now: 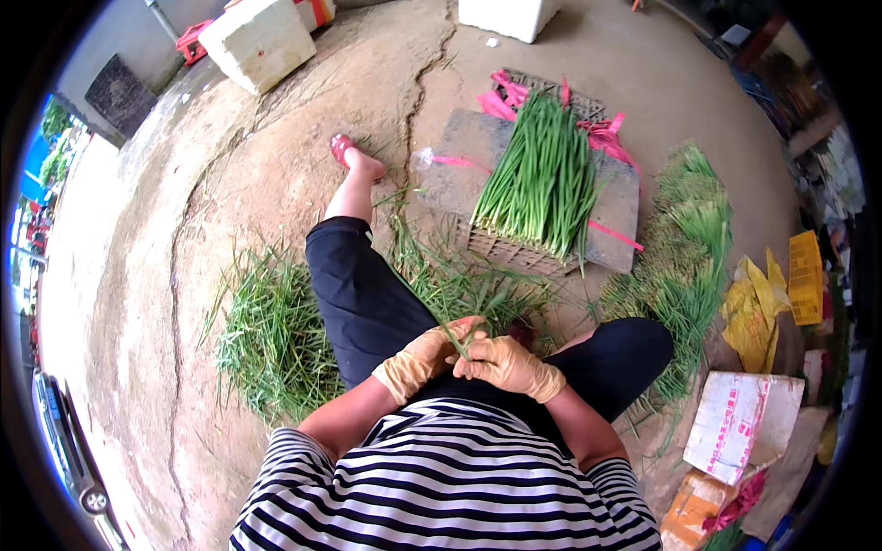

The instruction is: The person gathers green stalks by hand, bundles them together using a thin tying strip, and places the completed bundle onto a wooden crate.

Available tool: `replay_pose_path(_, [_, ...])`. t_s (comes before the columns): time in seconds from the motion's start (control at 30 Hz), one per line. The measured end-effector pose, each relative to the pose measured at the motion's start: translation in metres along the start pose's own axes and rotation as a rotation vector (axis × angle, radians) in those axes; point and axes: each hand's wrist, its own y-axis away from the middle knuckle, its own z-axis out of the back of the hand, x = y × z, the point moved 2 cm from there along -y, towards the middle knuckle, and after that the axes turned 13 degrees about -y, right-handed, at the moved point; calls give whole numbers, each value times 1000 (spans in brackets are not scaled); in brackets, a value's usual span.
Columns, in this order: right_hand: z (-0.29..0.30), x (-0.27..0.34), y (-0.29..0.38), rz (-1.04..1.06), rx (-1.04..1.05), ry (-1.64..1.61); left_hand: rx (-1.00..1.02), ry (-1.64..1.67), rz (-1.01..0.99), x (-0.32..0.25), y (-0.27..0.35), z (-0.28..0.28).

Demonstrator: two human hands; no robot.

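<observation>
Both hands wear thin pale gloves and meet above my lap. My left hand (428, 350) has its fingers closed around a few thin green stalks (455, 336). Fingertips of my right hand (506, 361) pinch the lower part of the same stalks. In front, a neat pile of green garlic chives (541, 179) lies on a grey board (468, 141) over a plastic crate (510, 253), with pink ties around it. Loose green leaves (275, 337) form a heap by my left leg, and more leaves (462, 275) lie between my legs.
A long heap of chives (689, 268) lies on the concrete floor at the right. Beyond it are a yellow bag (752, 310), a yellow crate (805, 275) and a printed white box (730, 420). Foam boxes (258, 48) stand at the top left; another foam box (508, 15) is at top centre.
</observation>
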Motion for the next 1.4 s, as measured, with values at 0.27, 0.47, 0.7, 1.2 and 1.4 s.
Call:
replay_pose_path(0.27, [-9,64,49,280,-437,383,-308,-350,-699,-109,36,-22])
replay_pose_path(0.47, [23,70,212,288,-1570,395,-258,-813,-801,-202,-45,-115])
replay_pose_path(0.7, [-33,-165,364,-844,-1442,141,-393,-1302,-533,-186,-211,-13])
replay_pose_path(1.2, [182,-251,371,-468,-1991,-871,-53,-1306,-772,-87,-158,-188])
replay_pose_path(1.4, [228,-284,372,-350,-1796,-1211,343,-1229,-465,25,-184,-269])
